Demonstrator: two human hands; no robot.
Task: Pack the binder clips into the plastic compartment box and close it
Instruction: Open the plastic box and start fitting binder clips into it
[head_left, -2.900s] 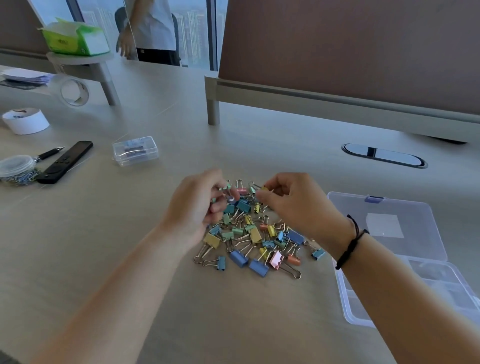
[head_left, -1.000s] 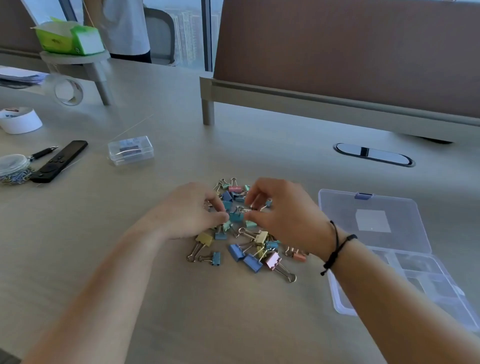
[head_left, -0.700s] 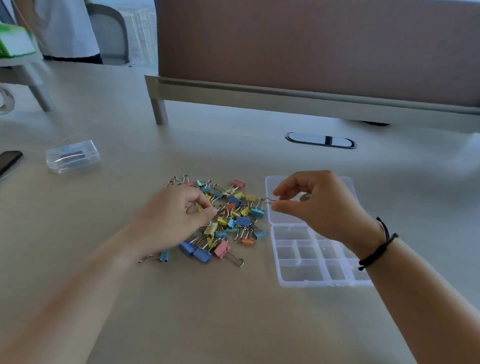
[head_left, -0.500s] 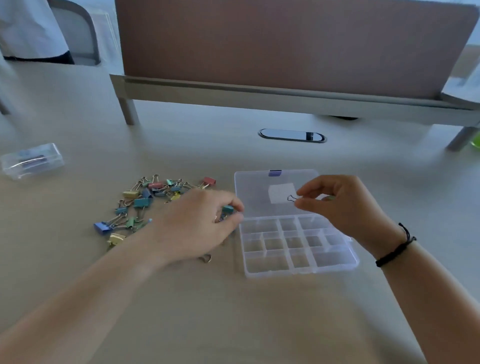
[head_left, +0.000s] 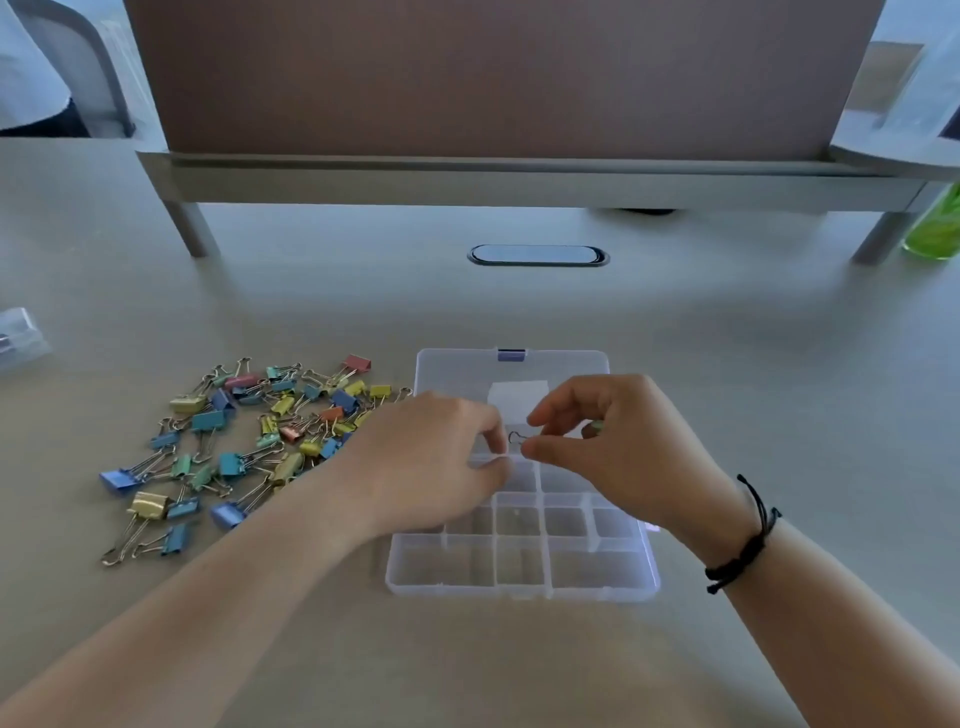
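A clear plastic compartment box (head_left: 519, 571) lies open in front of me, its lid (head_left: 457, 374) folded flat behind it. The compartments I can see hold nothing. A loose pile of coloured binder clips (head_left: 249, 441) is spread on the desk to the box's left. My right hand (head_left: 613, 452) pinches a small binder clip (head_left: 515, 438) by its body over the back compartments, and the clip's wire handle sticks out to the left. My left hand (head_left: 426, 462) hovers over the back-left compartments with curled fingers pinched together. What they hold is hidden.
A brown desk divider (head_left: 493, 78) on grey legs runs across the back, with an oval cable grommet (head_left: 537, 255) in front of it. A small clear case (head_left: 18, 338) sits at the left edge. A green bottle (head_left: 935, 228) stands far right.
Both hands left the pile and moved right over the open box, the right with a small clip, the left with a teal one. My view swung right with them.
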